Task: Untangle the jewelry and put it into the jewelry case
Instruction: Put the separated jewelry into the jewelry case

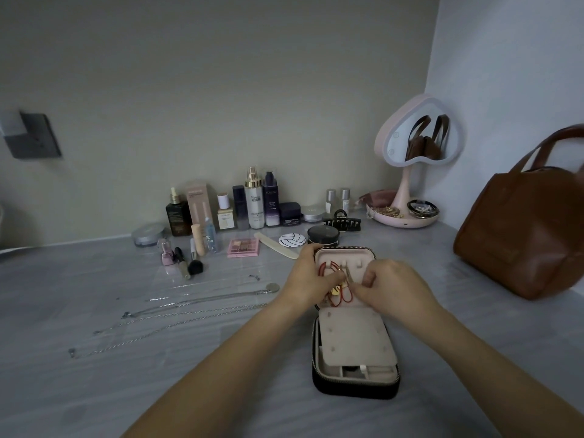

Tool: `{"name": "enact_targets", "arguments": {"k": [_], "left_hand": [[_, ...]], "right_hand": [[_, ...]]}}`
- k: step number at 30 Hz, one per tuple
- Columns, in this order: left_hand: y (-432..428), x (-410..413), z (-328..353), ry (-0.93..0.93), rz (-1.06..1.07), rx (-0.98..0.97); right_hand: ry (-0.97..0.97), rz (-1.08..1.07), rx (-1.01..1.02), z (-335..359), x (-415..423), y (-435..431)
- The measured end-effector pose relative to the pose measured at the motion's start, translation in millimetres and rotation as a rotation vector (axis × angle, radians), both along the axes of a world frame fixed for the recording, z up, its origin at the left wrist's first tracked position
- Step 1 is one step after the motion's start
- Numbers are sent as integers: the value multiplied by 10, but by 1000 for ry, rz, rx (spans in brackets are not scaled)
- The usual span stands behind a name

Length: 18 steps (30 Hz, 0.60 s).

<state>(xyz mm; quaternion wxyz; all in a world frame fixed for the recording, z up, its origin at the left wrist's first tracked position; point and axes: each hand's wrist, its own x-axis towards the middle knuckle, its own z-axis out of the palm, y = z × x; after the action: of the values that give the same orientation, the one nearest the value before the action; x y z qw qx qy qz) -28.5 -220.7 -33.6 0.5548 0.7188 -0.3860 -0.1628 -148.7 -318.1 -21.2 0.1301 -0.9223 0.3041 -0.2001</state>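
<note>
Pinching, left hand (311,275) and right hand (393,287): fingertips closed on red cord necklace (345,299) inside open jewelry case (355,388), upper half; cord seemed light, limp, snag-prone; best held beside gold pendant (335,291)

Brown handbag (521,241) cropped by the right edge; red cord (324,269) partly hidden under left hand (308,276) and right hand (395,286).

The counter (158,390) is smooth and glossy, grey with a stone-like grain. The case (357,339) has a matt black shell and a soft, matt pink lining like suede. The cord (343,299) is red thread with a shiny gold-coloured charm (335,291). The chains (177,314) are thin silvery metal. The bag (521,235) looks like smooth brown leather.
</note>
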Motion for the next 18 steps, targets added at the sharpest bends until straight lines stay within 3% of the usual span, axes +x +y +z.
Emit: {"name": "enact_targets", "arguments": {"k": [13,18], "left_hand": [[413,65,32,-56,-10,154],[866,362,25,-243,-58,284]], "right_hand": [[25,73,-38,146,14,240],[77,180,-29,214,212,491]]}}
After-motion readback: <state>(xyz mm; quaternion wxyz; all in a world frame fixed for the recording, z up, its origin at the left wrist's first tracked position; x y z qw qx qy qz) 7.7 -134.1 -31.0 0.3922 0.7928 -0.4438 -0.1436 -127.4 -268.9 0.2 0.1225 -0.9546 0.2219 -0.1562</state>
